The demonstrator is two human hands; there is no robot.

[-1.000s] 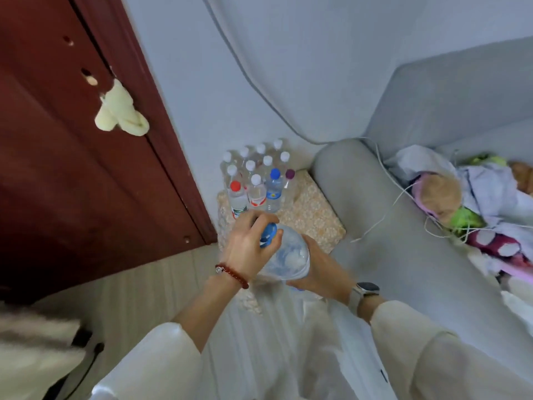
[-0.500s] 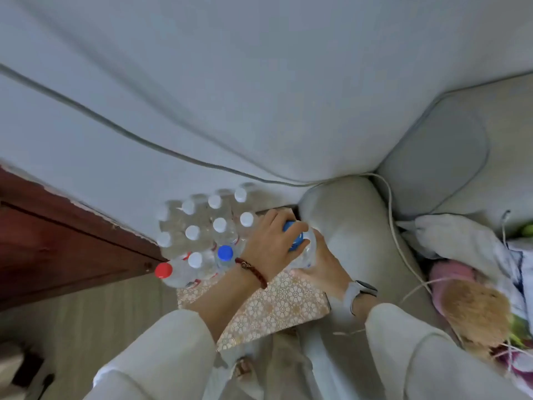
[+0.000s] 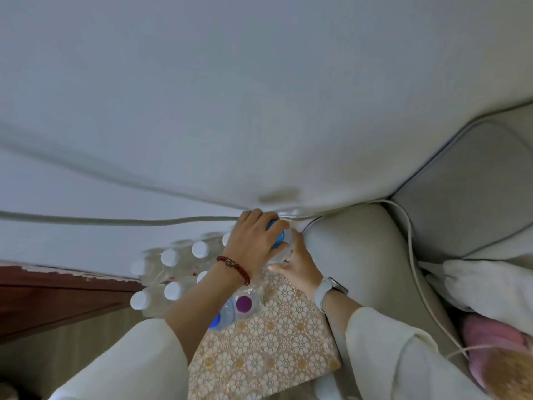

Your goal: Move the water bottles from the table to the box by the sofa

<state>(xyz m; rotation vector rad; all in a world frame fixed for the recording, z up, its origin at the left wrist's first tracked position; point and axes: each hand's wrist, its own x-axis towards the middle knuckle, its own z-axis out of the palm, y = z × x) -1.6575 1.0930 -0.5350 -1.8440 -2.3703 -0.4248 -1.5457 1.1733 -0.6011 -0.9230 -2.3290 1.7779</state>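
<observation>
A: Where is the bottle being handled?
B: A clear bottle with a blue cap (image 3: 276, 236) is at the far right corner of the patterned box (image 3: 277, 350), right against the grey sofa arm (image 3: 360, 264). The left hand (image 3: 253, 243) is clamped over its cap from above, fingers curled down around it. The right hand (image 3: 300, 265) is closed around the body lower down, on the sofa side

A: And the rest of the bottles?
B: A cluster of white-capped bottles (image 3: 173, 272) stands along the box's far left side, next to the wall (image 3: 230, 96). A purple-capped bottle (image 3: 244, 304) and another blue-capped one (image 3: 220, 319) stand nearer, partly hidden behind the left forearm

A: Anything on the wrists?
B: A red beaded bracelet (image 3: 234, 268) on the left, a watch (image 3: 330, 293) on the right. A white cable (image 3: 415, 272) runs down over the sofa arm
</observation>
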